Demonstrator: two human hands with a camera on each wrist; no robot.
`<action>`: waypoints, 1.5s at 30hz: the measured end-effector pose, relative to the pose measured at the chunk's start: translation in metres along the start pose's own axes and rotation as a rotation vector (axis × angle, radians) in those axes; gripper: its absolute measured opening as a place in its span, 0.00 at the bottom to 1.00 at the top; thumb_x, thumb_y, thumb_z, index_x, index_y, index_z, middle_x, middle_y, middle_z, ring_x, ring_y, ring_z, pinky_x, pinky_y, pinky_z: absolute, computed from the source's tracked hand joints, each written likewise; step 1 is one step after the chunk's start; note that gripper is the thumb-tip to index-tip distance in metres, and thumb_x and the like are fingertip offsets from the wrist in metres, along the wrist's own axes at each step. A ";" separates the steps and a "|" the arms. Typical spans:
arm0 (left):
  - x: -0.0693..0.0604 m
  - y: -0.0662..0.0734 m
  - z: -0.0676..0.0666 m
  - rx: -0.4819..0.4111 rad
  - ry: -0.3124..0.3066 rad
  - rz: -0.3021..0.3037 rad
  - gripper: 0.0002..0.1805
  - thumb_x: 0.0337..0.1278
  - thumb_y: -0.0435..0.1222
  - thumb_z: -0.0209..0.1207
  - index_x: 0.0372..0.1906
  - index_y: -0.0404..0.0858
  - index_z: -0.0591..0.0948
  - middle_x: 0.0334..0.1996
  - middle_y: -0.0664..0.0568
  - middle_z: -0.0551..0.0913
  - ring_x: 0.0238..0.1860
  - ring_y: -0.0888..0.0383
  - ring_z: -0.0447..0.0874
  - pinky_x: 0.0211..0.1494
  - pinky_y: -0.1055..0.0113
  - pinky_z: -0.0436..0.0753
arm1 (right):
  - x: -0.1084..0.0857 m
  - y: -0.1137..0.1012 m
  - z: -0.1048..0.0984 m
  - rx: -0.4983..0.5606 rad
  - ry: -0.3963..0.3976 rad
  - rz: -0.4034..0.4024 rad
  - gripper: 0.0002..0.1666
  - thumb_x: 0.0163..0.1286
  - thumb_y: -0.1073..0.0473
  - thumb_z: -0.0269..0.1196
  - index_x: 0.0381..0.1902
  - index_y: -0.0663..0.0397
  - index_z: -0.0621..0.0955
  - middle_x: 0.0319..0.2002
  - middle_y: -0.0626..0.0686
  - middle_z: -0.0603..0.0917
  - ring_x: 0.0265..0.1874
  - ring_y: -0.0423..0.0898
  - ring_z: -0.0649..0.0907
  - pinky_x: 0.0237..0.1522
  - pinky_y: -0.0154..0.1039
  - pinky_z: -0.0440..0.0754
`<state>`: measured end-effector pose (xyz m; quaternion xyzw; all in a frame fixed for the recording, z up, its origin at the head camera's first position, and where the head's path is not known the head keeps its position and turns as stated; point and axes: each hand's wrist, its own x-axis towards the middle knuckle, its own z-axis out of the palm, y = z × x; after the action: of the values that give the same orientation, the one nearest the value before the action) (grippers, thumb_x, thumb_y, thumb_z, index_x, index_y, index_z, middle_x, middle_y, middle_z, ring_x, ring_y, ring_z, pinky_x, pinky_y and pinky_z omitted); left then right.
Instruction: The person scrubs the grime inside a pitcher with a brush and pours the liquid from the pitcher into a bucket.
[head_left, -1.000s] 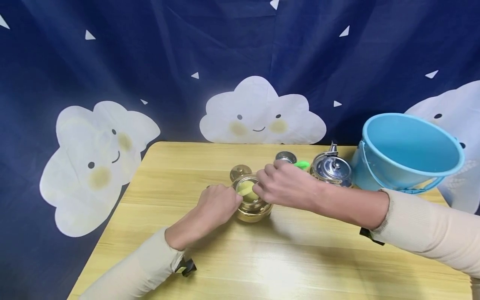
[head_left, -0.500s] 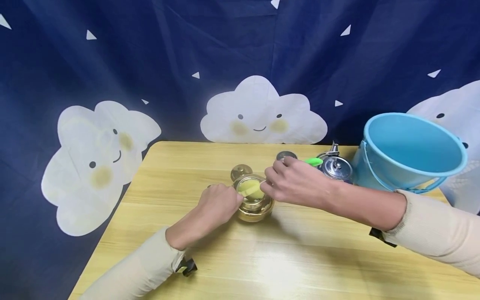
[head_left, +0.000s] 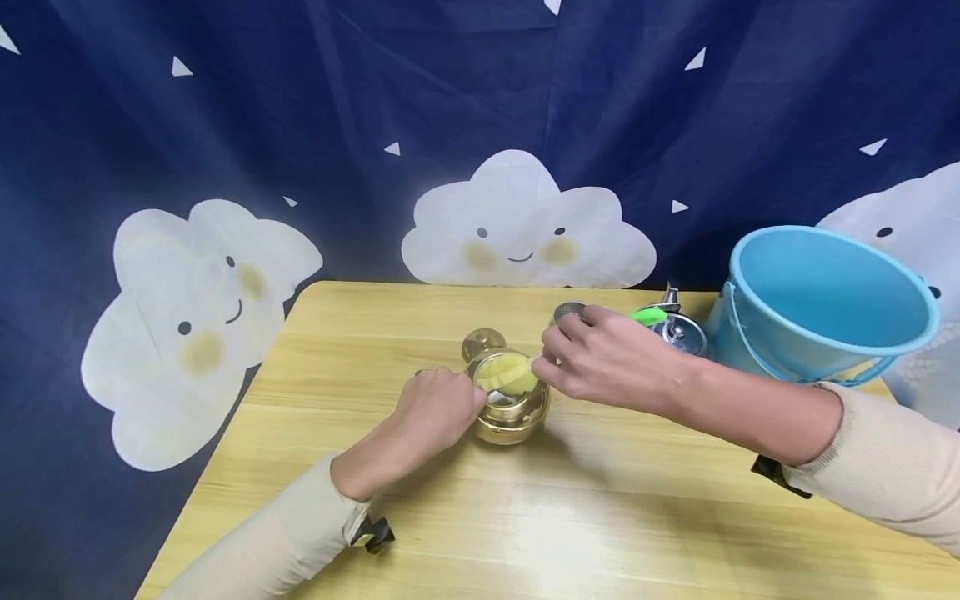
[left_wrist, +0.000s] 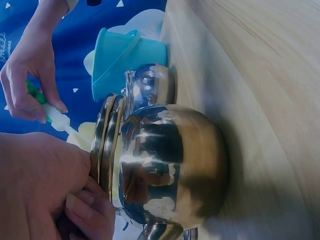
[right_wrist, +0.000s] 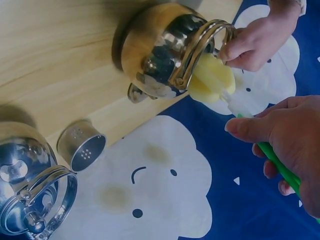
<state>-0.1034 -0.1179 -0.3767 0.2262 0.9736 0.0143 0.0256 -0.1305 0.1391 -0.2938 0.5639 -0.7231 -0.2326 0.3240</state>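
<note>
At the teapot (head_left: 516, 427), left hand (head_left: 441, 410) apparently clasps its handle (right_wrist: 192, 51), right hand (head_left: 603, 354) a brush (right_wrist: 281, 168).

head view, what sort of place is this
Probably an indoor tabletop set-up, perhaps staged: a wood-look table with a shiny teapot on it, backed by dark blue fabric printed with smiling clouds. The room beyond is hidden.
</note>
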 end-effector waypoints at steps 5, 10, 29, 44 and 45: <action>0.000 0.000 0.000 0.029 0.006 0.016 0.24 0.74 0.39 0.54 0.16 0.48 0.66 0.13 0.57 0.64 0.16 0.59 0.63 0.15 0.67 0.66 | -0.002 0.001 -0.001 -0.001 -0.001 0.004 0.19 0.74 0.71 0.36 0.32 0.50 0.72 0.27 0.50 0.78 0.25 0.48 0.77 0.26 0.36 0.75; 0.001 0.000 0.001 0.006 -0.010 0.003 0.25 0.75 0.41 0.53 0.16 0.48 0.66 0.13 0.57 0.64 0.16 0.59 0.63 0.16 0.68 0.66 | -0.006 0.002 -0.002 0.014 0.004 0.010 0.20 0.74 0.70 0.35 0.32 0.51 0.72 0.27 0.50 0.77 0.24 0.47 0.76 0.26 0.36 0.76; 0.001 0.001 0.000 -0.064 -0.007 -0.061 0.28 0.75 0.42 0.51 0.13 0.48 0.62 0.12 0.58 0.59 0.15 0.61 0.60 0.17 0.69 0.63 | -0.021 0.013 -0.002 0.053 0.156 0.089 0.18 0.76 0.71 0.39 0.29 0.54 0.71 0.25 0.52 0.77 0.20 0.48 0.71 0.21 0.36 0.65; 0.001 0.002 0.000 -0.001 -0.016 -0.053 0.28 0.76 0.43 0.51 0.13 0.49 0.62 0.12 0.57 0.59 0.15 0.60 0.60 0.17 0.67 0.64 | -0.033 0.017 0.002 0.094 0.140 0.218 0.14 0.75 0.66 0.43 0.35 0.56 0.76 0.29 0.55 0.82 0.23 0.52 0.77 0.21 0.41 0.74; 0.002 0.002 0.000 -0.004 -0.015 -0.058 0.28 0.76 0.43 0.50 0.13 0.49 0.62 0.12 0.57 0.59 0.16 0.60 0.60 0.17 0.67 0.64 | -0.034 0.017 0.002 0.092 0.139 0.223 0.14 0.75 0.66 0.43 0.35 0.56 0.76 0.29 0.55 0.82 0.23 0.51 0.76 0.21 0.40 0.74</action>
<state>-0.1040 -0.1155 -0.3770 0.1980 0.9795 0.0136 0.0339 -0.1385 0.1764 -0.2902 0.5089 -0.7672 -0.1222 0.3709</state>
